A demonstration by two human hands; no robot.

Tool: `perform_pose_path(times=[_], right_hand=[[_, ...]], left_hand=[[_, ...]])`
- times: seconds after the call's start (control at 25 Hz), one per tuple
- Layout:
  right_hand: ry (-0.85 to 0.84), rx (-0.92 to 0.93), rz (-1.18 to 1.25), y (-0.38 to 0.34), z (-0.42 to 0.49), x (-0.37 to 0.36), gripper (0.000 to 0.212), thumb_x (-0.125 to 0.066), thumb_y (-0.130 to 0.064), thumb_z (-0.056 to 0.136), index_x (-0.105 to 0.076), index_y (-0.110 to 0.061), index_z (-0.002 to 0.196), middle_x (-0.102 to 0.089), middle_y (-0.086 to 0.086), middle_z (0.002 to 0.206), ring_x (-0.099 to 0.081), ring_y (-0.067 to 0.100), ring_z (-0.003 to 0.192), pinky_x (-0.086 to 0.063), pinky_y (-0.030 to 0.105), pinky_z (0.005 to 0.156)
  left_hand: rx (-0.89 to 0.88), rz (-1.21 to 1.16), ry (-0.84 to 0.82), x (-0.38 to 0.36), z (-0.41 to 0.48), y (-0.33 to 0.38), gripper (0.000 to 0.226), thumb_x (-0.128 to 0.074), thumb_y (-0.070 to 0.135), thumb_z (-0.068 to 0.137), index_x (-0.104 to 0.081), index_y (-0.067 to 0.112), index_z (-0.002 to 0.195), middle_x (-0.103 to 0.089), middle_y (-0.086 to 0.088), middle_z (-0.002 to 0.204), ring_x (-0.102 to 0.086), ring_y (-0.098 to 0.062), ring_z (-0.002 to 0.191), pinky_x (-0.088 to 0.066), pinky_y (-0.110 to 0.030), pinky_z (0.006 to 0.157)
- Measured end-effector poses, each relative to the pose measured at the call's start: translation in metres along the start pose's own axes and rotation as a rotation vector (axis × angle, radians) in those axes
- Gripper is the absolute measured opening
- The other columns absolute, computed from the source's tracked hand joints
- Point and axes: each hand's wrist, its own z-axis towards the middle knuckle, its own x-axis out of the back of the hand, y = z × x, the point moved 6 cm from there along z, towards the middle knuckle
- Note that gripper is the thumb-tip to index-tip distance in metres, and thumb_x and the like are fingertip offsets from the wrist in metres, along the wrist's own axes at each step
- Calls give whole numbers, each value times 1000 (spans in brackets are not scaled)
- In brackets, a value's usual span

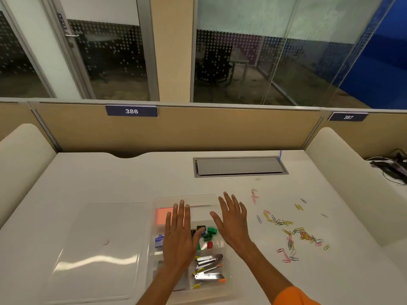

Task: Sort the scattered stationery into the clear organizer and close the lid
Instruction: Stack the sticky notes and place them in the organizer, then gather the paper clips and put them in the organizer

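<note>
White desk, tan partition, glass walls

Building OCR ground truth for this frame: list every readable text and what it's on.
"386": dark blue number plate on the desk partition.
"387": second number plate, far right, soft but legible.
Small vertical sign on the door frame: too blurred to read.
Purple packet in the clear organizer: print too small.

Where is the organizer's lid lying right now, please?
In the head view, the clear lid lies flat on the desk, directly left of the organizer, opposite the paper clips.
</note>
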Motion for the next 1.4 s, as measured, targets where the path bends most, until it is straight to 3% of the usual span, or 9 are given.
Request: perform_pose_path(times=[0.12,0.44,0.64,0.8,1.12,1.4], right_hand=[[-21,-63,22,43,-10,8,67,-23,-62,96,-24,-26,151,-12,-2,162,-7,19,151,6,36,118],[-30,-214,105,182,-57,30,64,-24,-61,97,-24,-27,151,-12,-5,162,-7,16,150,-6,38,121],[-62,-240,185,253,-77,29,66,-29,-62,95,-27,-26,150,-16,-6,162,-11,16,150,-14,37,120],[-76,-258,234,300,-81,30,68,-34,-64,94,-28,-25,150,-18,-5,161,-15,16,149,-17,36,119],[-112,-395,278,404,-83,30,69,-41,-59,94,-27,-22,150,-13,-4,162,-7,14,150,-13,37,122],[-146,-407,444,435,-40,6,74,-41,-58,94,-8,-28,154,1,-11,163,6,4,149,-3,34,124]], left_hand=[[-35,26,-36,-16,8,33,82,-21,67,93,-20,11,153,-10,-9,163,-11,-29,150,-10,-45,120],[-129,34,-106,-66,16,152,85,-13,70,92,-11,13,155,-3,-6,164,-1,-23,151,-7,-43,121],[-162,-17,-162,-100,19,203,87,-9,73,89,1,15,154,9,-2,163,9,-18,151,6,-32,123],[-163,-66,-226,-121,32,212,85,-16,71,91,13,20,152,17,5,160,11,-13,150,2,-28,121],[-182,-120,-356,-149,97,213,85,-26,70,90,1,22,155,-2,5,164,-7,-13,151,-20,-34,118],[-232,-63,-460,-174,165,220,85,-22,70,88,-1,23,156,-1,5,164,-8,-14,151,-22,-37,119]])
